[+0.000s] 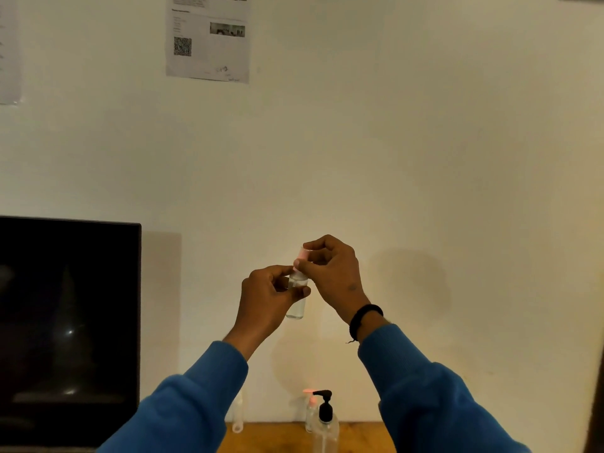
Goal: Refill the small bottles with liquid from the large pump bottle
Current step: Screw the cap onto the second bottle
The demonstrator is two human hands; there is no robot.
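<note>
I hold a small clear bottle (296,307) up in front of the wall. My left hand (266,302) grips its body. My right hand (331,273) pinches its pink cap (301,255) at the top. Down on the wooden table (362,436) stands the large clear pump bottle (325,428) with a black pump head. Just behind it stands a second small bottle (310,413) with a pink top. A third small clear bottle (238,415) stands to the left, partly hidden by my left sleeve.
A dark monitor (68,322) fills the lower left. Printed sheets (209,37) hang on the cream wall. My blue sleeves cover most of the table's near part.
</note>
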